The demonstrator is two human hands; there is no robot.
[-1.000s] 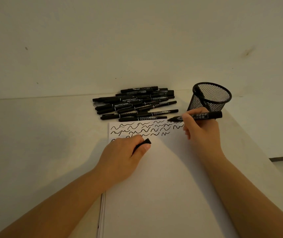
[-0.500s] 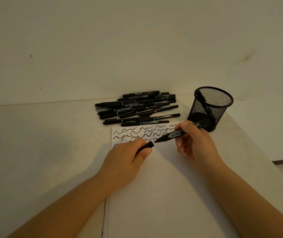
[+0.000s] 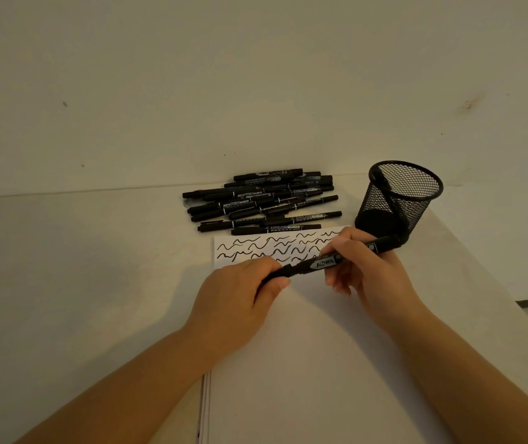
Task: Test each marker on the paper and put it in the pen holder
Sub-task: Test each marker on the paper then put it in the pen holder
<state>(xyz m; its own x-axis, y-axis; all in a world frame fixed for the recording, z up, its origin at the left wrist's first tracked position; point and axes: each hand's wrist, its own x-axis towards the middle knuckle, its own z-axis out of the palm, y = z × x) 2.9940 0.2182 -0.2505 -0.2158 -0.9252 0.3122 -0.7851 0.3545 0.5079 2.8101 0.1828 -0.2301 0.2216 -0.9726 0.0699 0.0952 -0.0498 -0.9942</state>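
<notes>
Over paper (image 3: 320,363), marker (image 3: 336,259) slanting, both hands gripping

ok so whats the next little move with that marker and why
Probably press the cap fully home, then carry the marker to the pen holder. The left hand pinches the cap at the marker's tip end, the right hand grips the barrel, and squiggles already mark the paper, so testing looks done. The holder looks empty.
</notes>
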